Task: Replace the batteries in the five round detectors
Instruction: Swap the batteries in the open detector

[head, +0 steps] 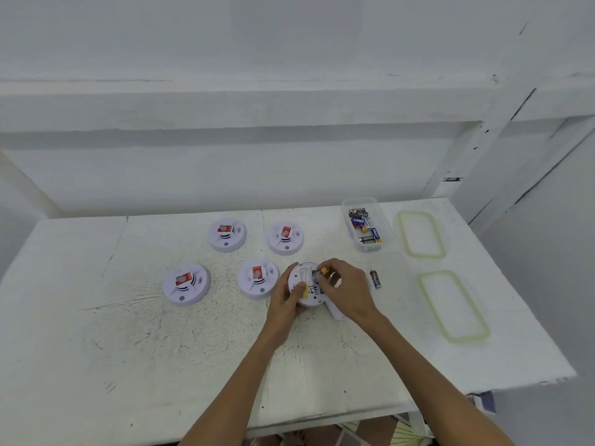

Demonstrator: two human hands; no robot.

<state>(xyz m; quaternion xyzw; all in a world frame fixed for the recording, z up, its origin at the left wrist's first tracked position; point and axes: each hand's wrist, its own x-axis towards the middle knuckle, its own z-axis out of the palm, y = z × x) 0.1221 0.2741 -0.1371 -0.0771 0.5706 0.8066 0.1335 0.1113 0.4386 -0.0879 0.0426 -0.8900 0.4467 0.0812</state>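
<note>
Left grip (pixel 285 302) holds the flipped detector (pixel 302 274), right grip (pixel 349 292) pinches a battery (pixel 324 271) right at its open slot. Loose battery (pixel 375 279) lies on the worktop (pixel 128 333) nearby.

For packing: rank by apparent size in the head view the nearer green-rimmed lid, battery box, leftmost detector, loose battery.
1. nearer green-rimmed lid
2. battery box and leftmost detector: too alike to rank
3. loose battery

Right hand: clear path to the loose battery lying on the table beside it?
Probably yes. The loose battery lies on the table just right of the right hand, nothing between them. But that hand is pinching a yellow-tipped battery at the upturned detector, so it is occupied.
</note>
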